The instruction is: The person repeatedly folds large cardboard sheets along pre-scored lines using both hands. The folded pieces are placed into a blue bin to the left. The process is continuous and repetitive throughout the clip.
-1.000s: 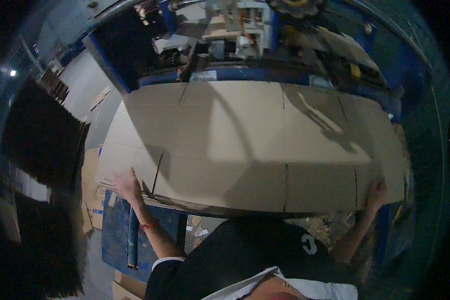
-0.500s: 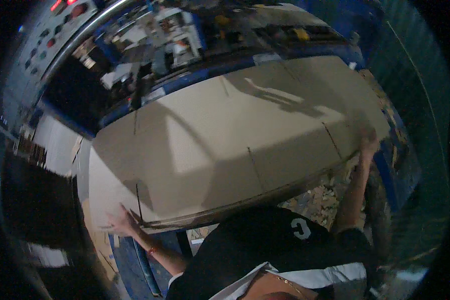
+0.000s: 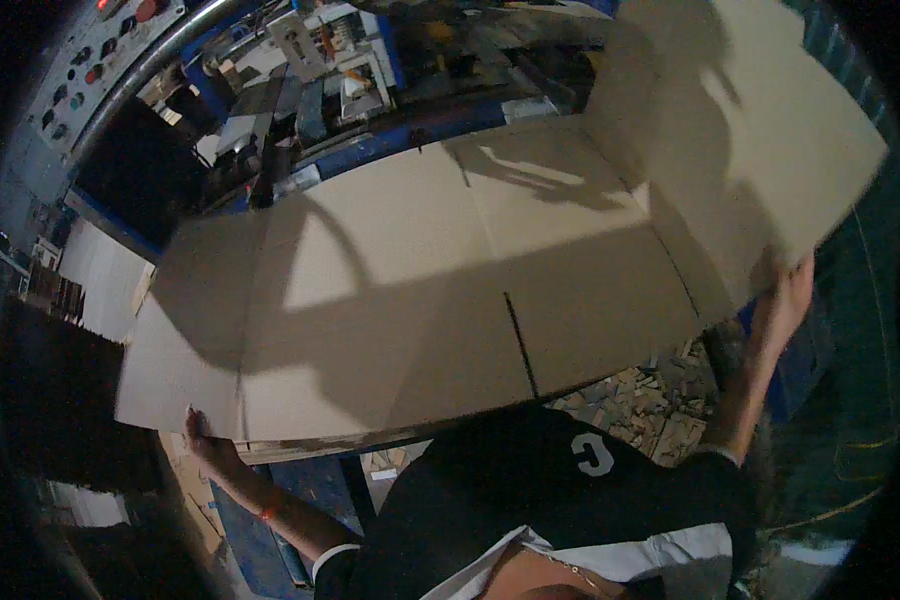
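A wide brown cardboard sheet [image 3: 400, 310] with dark slots and creases stretches out in front of me. Its right-hand panel [image 3: 770, 120] is bent upward along a crease. My right hand [image 3: 792, 295] is closed on the near lower corner of that raised panel. At the near left corner, my left hand [image 3: 206, 442] grips the sheet's edge; most of its fingers are hidden beneath the cardboard. More cardboard edges show under the front of the sheet, but how many layers lie there I cannot tell.
Beyond the sheet stands a machine with a blue frame [image 3: 370, 140]. A grey control panel [image 3: 80, 90] with buttons is at the far left, beside a curved metal rail [image 3: 150, 90]. Cardboard scraps [image 3: 640, 410] are heaped below the near edge. A green corrugated wall [image 3: 855, 330] rises at right.
The sheet's right panel has swung upward, with my right hand moving up and right along with it. The left end has shifted left, and my left hand has moved slightly left and now grips its edge.
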